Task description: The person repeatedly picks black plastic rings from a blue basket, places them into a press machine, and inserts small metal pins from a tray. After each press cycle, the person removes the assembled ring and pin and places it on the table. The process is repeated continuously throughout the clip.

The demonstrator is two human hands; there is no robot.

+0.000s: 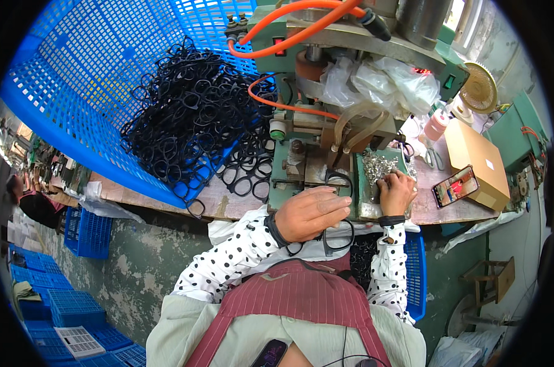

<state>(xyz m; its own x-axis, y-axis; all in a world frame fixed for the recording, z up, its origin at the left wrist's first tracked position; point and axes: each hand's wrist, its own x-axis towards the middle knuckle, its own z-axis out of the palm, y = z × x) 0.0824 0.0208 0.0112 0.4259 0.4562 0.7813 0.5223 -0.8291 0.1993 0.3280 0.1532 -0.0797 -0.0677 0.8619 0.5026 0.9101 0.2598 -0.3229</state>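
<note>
My left hand is at the front edge of the machine, fingers together and pointing right. A black eyeglass frame shows beneath it, held by the hand and partly covered by it. Just beyond the fingers, a black rim lies at the machine's work spot. My right hand reaches into a green tray of small silvery metal parts. Its fingertips are curled into the pile, and what they pinch is hidden.
A big blue basket heaped with black eyeglass frames tilts at left; more frames lie beside it. Orange hoses cross above. At right are a phone, a cardboard box and scissors. Another blue basket stands below.
</note>
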